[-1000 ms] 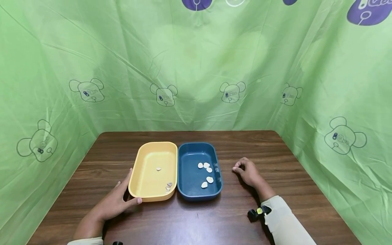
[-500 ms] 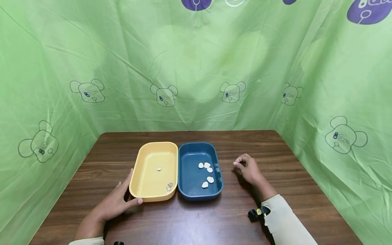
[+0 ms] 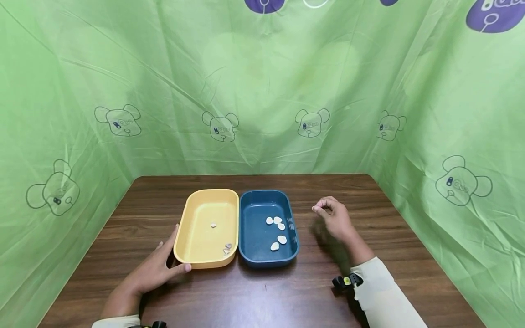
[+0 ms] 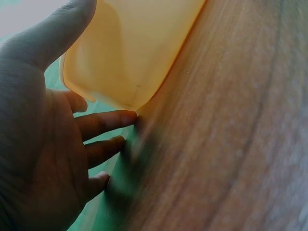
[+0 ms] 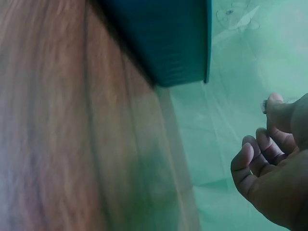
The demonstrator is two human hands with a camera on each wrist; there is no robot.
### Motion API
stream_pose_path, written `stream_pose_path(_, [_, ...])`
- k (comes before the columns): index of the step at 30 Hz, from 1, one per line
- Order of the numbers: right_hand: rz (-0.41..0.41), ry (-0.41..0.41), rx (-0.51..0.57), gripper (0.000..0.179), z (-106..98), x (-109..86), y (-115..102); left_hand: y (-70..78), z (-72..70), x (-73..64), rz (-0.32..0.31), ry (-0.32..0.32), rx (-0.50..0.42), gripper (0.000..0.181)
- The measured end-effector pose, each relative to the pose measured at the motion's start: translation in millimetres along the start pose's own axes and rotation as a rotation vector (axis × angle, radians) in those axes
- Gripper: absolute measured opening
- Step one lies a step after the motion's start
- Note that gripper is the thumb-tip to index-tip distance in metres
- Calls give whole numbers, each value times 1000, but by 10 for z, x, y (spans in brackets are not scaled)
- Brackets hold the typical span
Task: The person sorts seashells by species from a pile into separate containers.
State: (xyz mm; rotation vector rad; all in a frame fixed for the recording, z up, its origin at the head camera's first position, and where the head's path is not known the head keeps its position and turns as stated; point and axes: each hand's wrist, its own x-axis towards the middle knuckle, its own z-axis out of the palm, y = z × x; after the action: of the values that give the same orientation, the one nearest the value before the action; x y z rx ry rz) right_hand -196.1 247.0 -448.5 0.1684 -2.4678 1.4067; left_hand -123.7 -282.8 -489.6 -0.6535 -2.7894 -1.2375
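Note:
My left hand (image 3: 153,269) rests against the near left corner of a yellow tray (image 3: 179,228); the thumb lies along its near wall and the fingers reach along its left side. In the left wrist view those fingers are spread and fairly straight. Several small greyish shells (image 3: 227,248) lie in that tray. Right beside it stands a blue tray (image 3: 268,263) with several white shells (image 3: 282,239) inside. Raised over the table right of the blue tray, my right hand (image 3: 337,221) pinches a small ridged shell (image 5: 264,106), mostly hidden by the thumb and fingers.
Both trays stand on a dark wood-grain table (image 3: 262,296). A green curtain (image 3: 262,150) printed with bear heads surrounds its back and sides. A wrist camera (image 3: 339,283) is strapped to the right wrist.
My right hand has risen a little from the table and moved slightly farther away. The left hand and both trays have stayed in place.

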Motion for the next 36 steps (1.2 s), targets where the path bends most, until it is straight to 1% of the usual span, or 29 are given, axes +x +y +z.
stream_pose_path(8, [-23,-26,94,14,127,26,-317,8,4,-13,8,6,4,120])
stream_pose_path(15, [-44,-77,116,9,263,37,-572,6,0,-17,2,3,7,120])
stream_pose_path(18, [-59,-91,136,10,324,37,-673,-4,2,-16,0,0,12,120])
stream_pose_path(23, [-74,-103,178,11,459,43,-828,-19,6,-10,2,-3,12,119])
stream_pose_path(27, [-63,-104,217,9,602,43,-954,-26,4,-9,-2,-4,13,119])
stream_pose_path(36, [-36,-144,183,12,843,-32,-1219,-19,9,-8,-4,3,10,118])
